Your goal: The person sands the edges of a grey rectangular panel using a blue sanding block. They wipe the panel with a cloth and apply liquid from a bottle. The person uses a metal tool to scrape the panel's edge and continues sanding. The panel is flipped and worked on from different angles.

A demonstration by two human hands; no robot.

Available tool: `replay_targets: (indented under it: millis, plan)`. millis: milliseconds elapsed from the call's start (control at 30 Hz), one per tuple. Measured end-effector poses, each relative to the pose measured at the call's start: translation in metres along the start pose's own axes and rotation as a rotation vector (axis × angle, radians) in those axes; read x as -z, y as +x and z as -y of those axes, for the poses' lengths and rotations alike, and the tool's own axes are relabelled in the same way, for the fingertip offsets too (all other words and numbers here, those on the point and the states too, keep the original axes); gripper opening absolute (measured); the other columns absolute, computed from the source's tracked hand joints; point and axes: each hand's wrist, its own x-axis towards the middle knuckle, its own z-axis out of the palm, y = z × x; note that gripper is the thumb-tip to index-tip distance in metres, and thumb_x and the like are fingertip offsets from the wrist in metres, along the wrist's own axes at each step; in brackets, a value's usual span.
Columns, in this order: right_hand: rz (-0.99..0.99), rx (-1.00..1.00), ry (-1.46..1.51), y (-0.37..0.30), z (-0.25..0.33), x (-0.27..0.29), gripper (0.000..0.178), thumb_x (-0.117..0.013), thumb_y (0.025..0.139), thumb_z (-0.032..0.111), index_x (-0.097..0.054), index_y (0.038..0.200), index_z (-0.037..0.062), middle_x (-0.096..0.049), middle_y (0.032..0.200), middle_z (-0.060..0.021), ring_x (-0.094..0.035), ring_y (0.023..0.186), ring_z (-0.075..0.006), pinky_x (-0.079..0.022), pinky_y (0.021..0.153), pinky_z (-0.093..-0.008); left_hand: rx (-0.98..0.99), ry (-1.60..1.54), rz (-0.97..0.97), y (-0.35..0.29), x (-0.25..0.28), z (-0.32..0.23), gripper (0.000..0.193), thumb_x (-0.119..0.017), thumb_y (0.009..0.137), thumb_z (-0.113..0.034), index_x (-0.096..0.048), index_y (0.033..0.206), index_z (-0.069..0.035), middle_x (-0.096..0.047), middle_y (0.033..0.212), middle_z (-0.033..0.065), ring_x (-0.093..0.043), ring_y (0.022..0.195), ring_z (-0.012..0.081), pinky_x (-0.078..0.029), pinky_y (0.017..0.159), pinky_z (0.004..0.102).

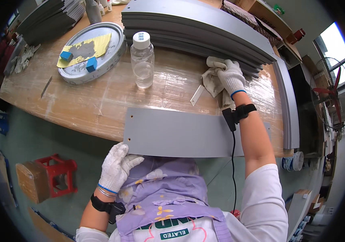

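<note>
Your left grip (118, 165) is at the near left corner of the grey panel (172, 133), fingers loosely parted; whether it pinches the edge, I cannot tell. The panel lies just right of that grip, along the near side of the table (93, 94), and extends to your side of the right grip. Being thin and flat, it is probably stiff and fairly light, its smooth face perhaps slippery; take it by opposite edges. It looks plain and even, with two small holes in the end beside your left grip.

Farther right, your right grip (231, 76) is closed on a bunched cloth (212, 82). That should be light, soft and floppy, easily held by any gathered fold. It looks off-white and crumpled, hanging out to the left of the grip.
</note>
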Motion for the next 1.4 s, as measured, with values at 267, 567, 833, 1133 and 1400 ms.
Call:
replay_targets:
  millis: [267,567,833,1133,1400]
  plan:
    - [0.027,0.352,1.046,-0.059,-0.186,0.079,0.044,-0.063,0.091,0.022,-0.053,0.129,0.0015,-0.061,0.125,-0.0152,-0.061,0.114,-0.0286,-0.05,0.098,-0.0401,0.057,0.063,0.052,0.014,0.014,-0.004,0.018,-0.051,0.103,-0.017,-0.055,0.111,-0.002,-0.067,0.106,0.0194,-0.071,0.091,0.0335,-0.064,0.074,0.0431]
    - [0.088,-0.243,0.167,-0.171,-0.183,0.053,0.067,-0.062,0.091,0.041,-0.047,0.142,-0.0006,-0.057,0.131,-0.0248,-0.054,0.122,-0.0378,-0.041,0.107,-0.0426,0.071,0.096,0.15,0.017,0.018,-0.004,0.025,-0.051,0.104,-0.021,-0.054,0.116,0.0,-0.066,0.108,0.021,-0.071,0.091,0.0353,-0.063,0.075,0.0428]
    - [-0.054,0.577,0.179,-0.235,0.141,-0.043,0.06,-0.067,0.081,0.032,-0.052,0.132,0.0037,-0.052,0.131,-0.0221,-0.047,0.126,-0.0397,-0.036,0.107,-0.0509,0.124,-0.118,0.197,0.013,0.004,-0.006,0.037,-0.045,0.106,-0.029,-0.049,0.128,0.001,-0.06,0.12,0.0208,-0.067,0.103,0.0344,-0.059,0.087,0.0462]
    - [-0.23,-0.096,0.047,-0.213,-0.063,-0.006,0.059,-0.064,0.083,0.007,-0.047,0.139,0.0006,-0.052,0.138,-0.0226,-0.049,0.129,-0.0364,-0.04,0.11,-0.0379,0.305,-0.384,0.324,0.017,0.041,-0.012,0.079,-0.032,0.101,-0.061,-0.039,0.138,0.008,-0.056,0.126,0.0284,-0.062,0.109,0.0427,-0.053,0.097,0.0533]
    - [-0.16,0.498,-0.042,-0.224,0.142,-0.054,0.061,-0.067,0.084,0.022,-0.049,0.138,0.0023,-0.052,0.137,-0.0239,-0.049,0.127,-0.041,-0.039,0.109,-0.0462,0.343,-0.51,0.39,0.009,0.047,-0.018,0.092,-0.026,0.097,-0.07,-0.032,0.146,0.007,-0.046,0.141,0.0272,-0.047,0.13,0.0425,-0.037,0.112,0.0556]
